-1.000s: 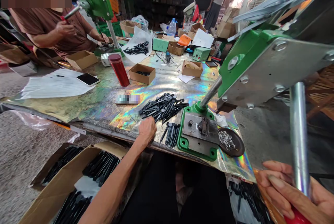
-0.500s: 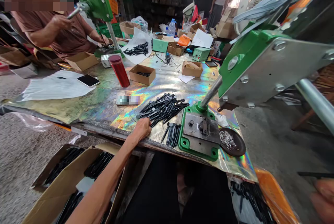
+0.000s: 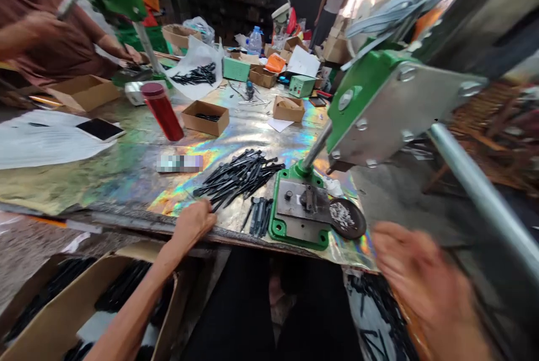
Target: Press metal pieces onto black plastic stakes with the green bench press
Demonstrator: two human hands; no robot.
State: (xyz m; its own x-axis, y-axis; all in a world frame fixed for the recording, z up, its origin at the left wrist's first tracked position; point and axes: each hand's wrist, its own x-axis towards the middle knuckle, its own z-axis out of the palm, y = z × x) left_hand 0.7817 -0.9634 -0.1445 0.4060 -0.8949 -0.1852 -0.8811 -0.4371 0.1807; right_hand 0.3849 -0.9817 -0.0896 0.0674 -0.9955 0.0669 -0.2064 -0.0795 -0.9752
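Note:
My left hand (image 3: 193, 222) rests at the table's front edge, its fingers curled closed beside a pile of black pointed sticks (image 3: 240, 176). What the fingers hold, if anything, is hidden. A smaller row of the same black sticks (image 3: 257, 216) lies between the pile and a green hand press (image 3: 301, 204). To the right of the press base, a round dark dish (image 3: 357, 223) holds many small silvery pieces. My right hand (image 3: 421, 277) hangs in the air just right of the dish. Motion blur smears its fingers, and nothing can be made out in them.
The press lever (image 3: 475, 192) slopes down at right. A red tumbler (image 3: 162, 111), a small cardboard box (image 3: 206, 118) and a phone (image 3: 100, 129) lie farther back. Cartons of black sticks (image 3: 54, 305) stand below the table. A co-worker (image 3: 46, 35) works at another press at left.
My right hand has come in from the lower right edge to beside the dish. The view has turned to the right. My left hand stays by the pile, still closed.

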